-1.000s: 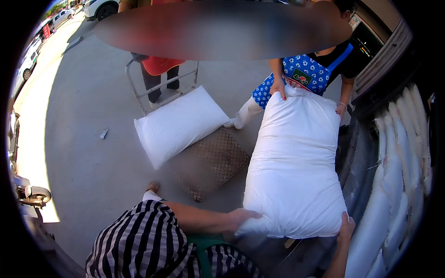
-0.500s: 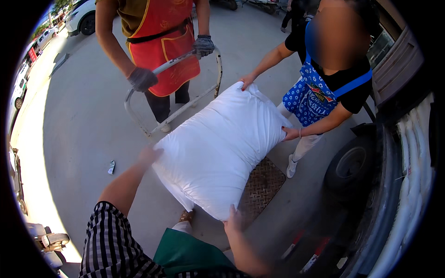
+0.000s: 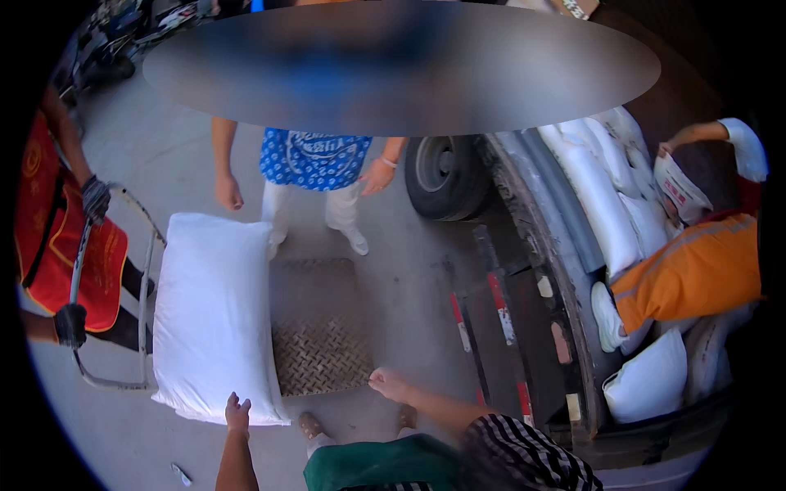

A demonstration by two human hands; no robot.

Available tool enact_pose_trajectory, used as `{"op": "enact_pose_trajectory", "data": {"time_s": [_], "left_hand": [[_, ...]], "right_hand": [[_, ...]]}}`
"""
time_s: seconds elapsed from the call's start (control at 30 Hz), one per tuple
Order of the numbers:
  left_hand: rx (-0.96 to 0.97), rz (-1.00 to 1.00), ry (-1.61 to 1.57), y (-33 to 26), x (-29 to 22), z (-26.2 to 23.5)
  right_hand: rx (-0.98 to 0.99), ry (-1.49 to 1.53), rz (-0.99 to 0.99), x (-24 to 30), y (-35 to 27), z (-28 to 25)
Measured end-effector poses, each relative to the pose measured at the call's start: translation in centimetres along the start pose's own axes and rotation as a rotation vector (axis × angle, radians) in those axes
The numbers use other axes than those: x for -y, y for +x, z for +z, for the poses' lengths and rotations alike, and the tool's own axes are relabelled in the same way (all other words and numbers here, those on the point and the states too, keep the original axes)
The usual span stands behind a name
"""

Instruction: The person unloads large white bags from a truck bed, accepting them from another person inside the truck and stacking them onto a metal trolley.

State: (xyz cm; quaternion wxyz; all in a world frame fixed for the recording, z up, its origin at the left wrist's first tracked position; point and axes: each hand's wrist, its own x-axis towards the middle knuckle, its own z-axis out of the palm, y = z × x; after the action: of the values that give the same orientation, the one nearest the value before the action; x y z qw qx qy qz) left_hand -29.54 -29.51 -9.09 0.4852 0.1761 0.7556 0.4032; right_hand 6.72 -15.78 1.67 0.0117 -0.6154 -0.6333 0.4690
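Observation:
A large white sack (image 3: pixel 213 315) lies flat on the left part of a low cart with a diamond-plate metal deck (image 3: pixel 321 344). My left hand (image 3: pixel 237 411) is at the sack's near edge, fingers spread, holding nothing. My right hand (image 3: pixel 388 382) hovers empty with loose fingers just off the deck's near right corner. Across the cart stands a person in a blue patterned apron (image 3: pixel 314 157), both hands hanging empty.
At the left a person in a red apron (image 3: pixel 57 245) grips the cart's tubular handle (image 3: pixel 146 278) with gloved hands. On the right is a truck with its wheel (image 3: pixel 446 176) and stacked white sacks (image 3: pixel 602 196); a person in orange (image 3: pixel 696 270) handles a sack there.
The sack, held up between me and the person in blue, has been set down on the cart. All hands have let go of it. My view has swung right toward the truck.

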Motion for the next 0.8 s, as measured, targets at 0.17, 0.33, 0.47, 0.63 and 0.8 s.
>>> {"op": "enact_pose_trajectory", "data": {"time_s": [0.17,0.33,0.47,0.63,0.8], "left_hand": [[0.173,0.141,0.101,3.3,-6.1,9.2],[0.555,0.222,0.031,-4.2,-19.8,26.8],[0.782,0.355,0.060,-16.2,-31.7,39.4],[0.907,0.522,0.093,-25.5,-39.9,53.7],[1.029,0.544,-0.143,-33.0,-51.0,65.1]], "right_hand": [[-0.613,0.034,-0.039,0.1,-8.5,-21.0],[-1.360,0.074,-0.261,-4.5,-19.5,-41.2],[-1.733,0.090,-0.307,-9.8,-25.4,-55.5],[-1.943,-0.091,-0.283,-14.6,-30.8,-69.2],[-1.910,0.262,-0.560,-17.3,-30.0,-76.8]]}}
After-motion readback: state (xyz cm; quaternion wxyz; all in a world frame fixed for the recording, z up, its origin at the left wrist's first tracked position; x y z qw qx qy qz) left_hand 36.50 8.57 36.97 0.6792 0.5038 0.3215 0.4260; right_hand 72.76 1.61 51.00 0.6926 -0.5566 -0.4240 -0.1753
